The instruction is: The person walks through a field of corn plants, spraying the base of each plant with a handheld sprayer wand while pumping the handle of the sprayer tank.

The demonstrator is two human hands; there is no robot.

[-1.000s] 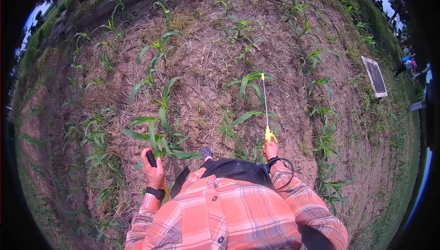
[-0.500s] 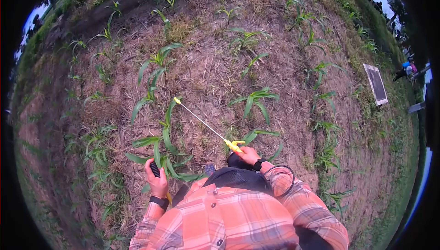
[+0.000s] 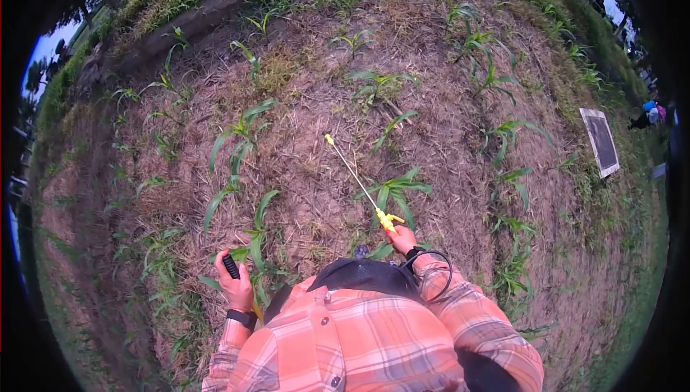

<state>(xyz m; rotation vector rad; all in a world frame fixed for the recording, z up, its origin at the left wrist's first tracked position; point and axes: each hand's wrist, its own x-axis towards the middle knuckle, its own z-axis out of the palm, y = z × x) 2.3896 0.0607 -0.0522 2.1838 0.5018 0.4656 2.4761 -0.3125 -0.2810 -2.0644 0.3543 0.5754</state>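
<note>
My right hand (image 3: 402, 239) is closed on the yellow handle of a spray wand (image 3: 352, 171). The wand's thin pale rod slants up and left to a small yellow nozzle over bare soil, and a dark hose loops beside my right wrist. A young corn plant (image 3: 397, 190) stands just ahead of that hand, partly overlapped by the wand handle. On the left, my left hand (image 3: 236, 288) grips a black ribbed handle (image 3: 231, 267), with a yellow piece showing below near the wrist. Leaves of another corn plant (image 3: 257, 237) rise close beside it.
Rows of young corn run ahead across soil strewn with dry straw. A framed dark panel (image 3: 600, 144) stands at the right among weeds. A person (image 3: 649, 115) is far off at the right edge. Grass (image 3: 208, 3) borders the field at the back.
The wand has swung right, its nozzle now further right and higher. My right hand has shifted right and slightly forward. Nearby plants appear lower in view; my left hand keeps its grip.
</note>
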